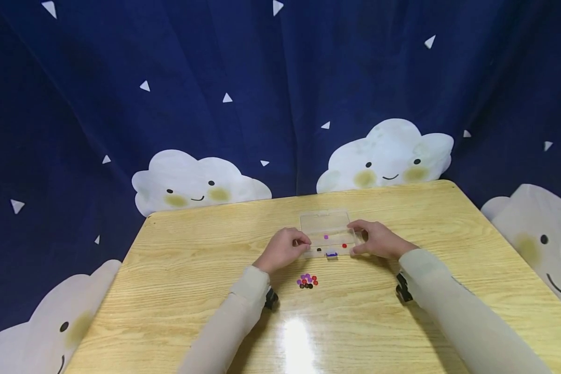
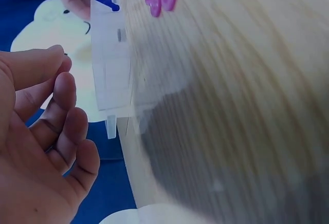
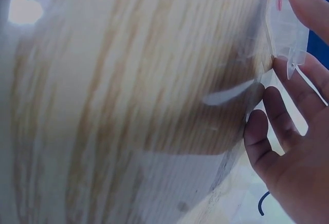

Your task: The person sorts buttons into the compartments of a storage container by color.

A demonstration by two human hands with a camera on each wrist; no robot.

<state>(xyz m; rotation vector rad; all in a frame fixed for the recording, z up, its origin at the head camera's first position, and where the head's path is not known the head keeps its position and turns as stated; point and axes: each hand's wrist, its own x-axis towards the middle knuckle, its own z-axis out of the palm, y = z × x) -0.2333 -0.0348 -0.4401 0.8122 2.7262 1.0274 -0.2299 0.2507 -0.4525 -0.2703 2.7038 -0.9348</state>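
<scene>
Clock-face as I see it, 12 away from me.

Left hand (image 1: pixel 285 249): at the 9 o'clock end of the clear box, by its front corner. Thumb and forefinger tips look together, other fingers half curled. Can't tell if anything sits between the tips; no piece shows there in the left wrist view.

Pile (image 1: pixel 305 281): small round pieces in purple, red and black, loose on the surface (image 1: pixel 191 270), near the box at its 7 o'clock.

Clear box (image 1: pixel 333 245): on the surface, between my hands. Long axis runs 9 to 3, so crosswise to me. Front faces 6, blue latch (image 1: pixel 331 255) on that side. Lid (image 1: pixel 324 221) is off the top, lying toward 12. Three pieces show in or through the clear plastic: black piece (image 1: pixel 319 250) toward 8, purple piece (image 1: pixel 326 237) near 12, red piece (image 1: pixel 344 245) toward 4. Can't make out which compartment each is in.

Right hand (image 1: pixel 378 240): clamped on the 3 o'clock end of the box, thumb at the front, fingers at the back.

My read: the step in hand is loading pieces one by one, right steadying, left placing. Early going, most are out in the pile. Next move calls for left back to 6 for a single-piece pinch, right holding the box square.
</scene>
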